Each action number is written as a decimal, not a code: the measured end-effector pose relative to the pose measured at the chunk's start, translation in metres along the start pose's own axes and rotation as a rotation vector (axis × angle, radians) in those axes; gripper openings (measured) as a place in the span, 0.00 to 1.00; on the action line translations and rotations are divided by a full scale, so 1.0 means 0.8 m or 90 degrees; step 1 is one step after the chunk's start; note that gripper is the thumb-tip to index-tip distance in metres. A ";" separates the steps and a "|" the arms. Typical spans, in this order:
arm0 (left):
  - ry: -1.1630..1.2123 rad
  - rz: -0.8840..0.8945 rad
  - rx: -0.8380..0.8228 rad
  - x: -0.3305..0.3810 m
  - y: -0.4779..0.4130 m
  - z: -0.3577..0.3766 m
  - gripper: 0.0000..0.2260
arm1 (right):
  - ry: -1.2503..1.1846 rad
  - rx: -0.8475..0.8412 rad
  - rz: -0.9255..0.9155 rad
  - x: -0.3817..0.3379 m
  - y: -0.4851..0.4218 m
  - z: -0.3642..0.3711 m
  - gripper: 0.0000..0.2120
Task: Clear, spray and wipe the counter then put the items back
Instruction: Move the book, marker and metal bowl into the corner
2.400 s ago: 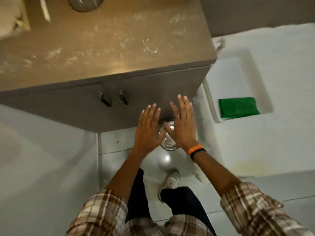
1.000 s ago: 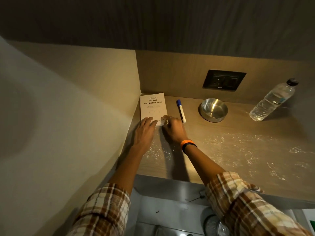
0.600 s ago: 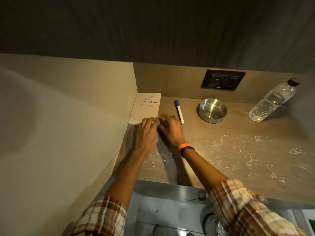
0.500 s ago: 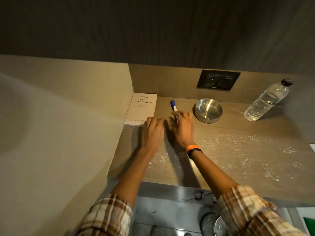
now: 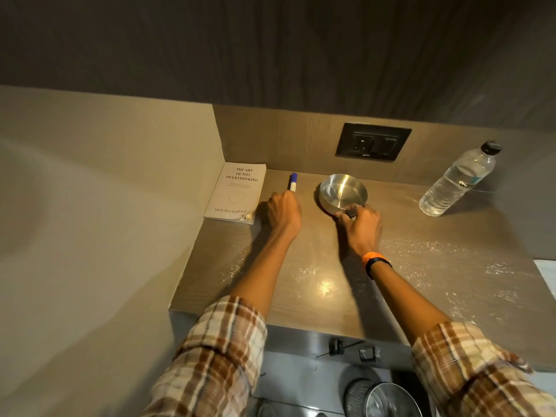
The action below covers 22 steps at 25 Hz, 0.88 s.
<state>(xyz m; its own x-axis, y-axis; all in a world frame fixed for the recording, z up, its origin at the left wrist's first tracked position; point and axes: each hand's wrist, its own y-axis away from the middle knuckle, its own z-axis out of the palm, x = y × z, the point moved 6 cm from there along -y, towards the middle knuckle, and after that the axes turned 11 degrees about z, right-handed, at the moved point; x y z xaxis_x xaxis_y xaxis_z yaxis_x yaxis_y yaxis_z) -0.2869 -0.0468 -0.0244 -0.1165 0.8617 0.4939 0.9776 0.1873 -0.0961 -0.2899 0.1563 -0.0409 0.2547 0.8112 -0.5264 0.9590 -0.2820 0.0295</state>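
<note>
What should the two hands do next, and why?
Probably lift both items off the counter: the left hand is closed on the blue-capped marker, the right hand grips the steel bowl's rim, and white specks on the surface show that wiping remains.

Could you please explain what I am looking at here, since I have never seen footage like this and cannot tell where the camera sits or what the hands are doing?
There is no machine here: a person wears one wide-angle camera on the head, looking forward and down, so the arms in plaid sleeves are their own. The surface is a wooden counter in a corner, dotted with pale specks. On it lie a white book, a marker with a blue cap, a steel bowl and a water bottle. The left hand is closed over the marker's near end. The right hand, wearing an orange wristband, has its fingers on the bowl's near rim. Neither looks clearly lifted yet.
</note>
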 end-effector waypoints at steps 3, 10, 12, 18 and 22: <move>0.051 -0.011 0.096 -0.032 0.010 -0.046 0.11 | -0.044 -0.035 -0.051 -0.052 0.020 0.029 0.15; -0.029 -0.051 0.116 -0.158 0.011 -0.101 0.11 | -0.022 -0.117 -0.156 -0.183 0.057 0.114 0.10; 0.051 -0.048 0.121 -0.174 0.016 -0.096 0.11 | -0.023 -0.114 -0.145 -0.203 0.060 0.130 0.10; 0.163 -0.049 0.201 -0.183 0.023 -0.099 0.13 | -0.058 -0.101 -0.117 -0.246 0.056 0.151 0.13; 0.004 0.022 0.085 -0.180 0.019 -0.099 0.11 | -0.072 -0.099 -0.102 -0.259 0.050 0.154 0.13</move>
<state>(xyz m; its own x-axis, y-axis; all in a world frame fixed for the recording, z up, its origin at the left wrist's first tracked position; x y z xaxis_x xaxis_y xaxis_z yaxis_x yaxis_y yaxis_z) -0.2410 -0.2054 -0.0287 -0.0812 0.8657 0.4940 0.9487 0.2191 -0.2279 -0.3194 -0.0865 -0.0355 0.0911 0.7745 -0.6260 0.9958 -0.0650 0.0645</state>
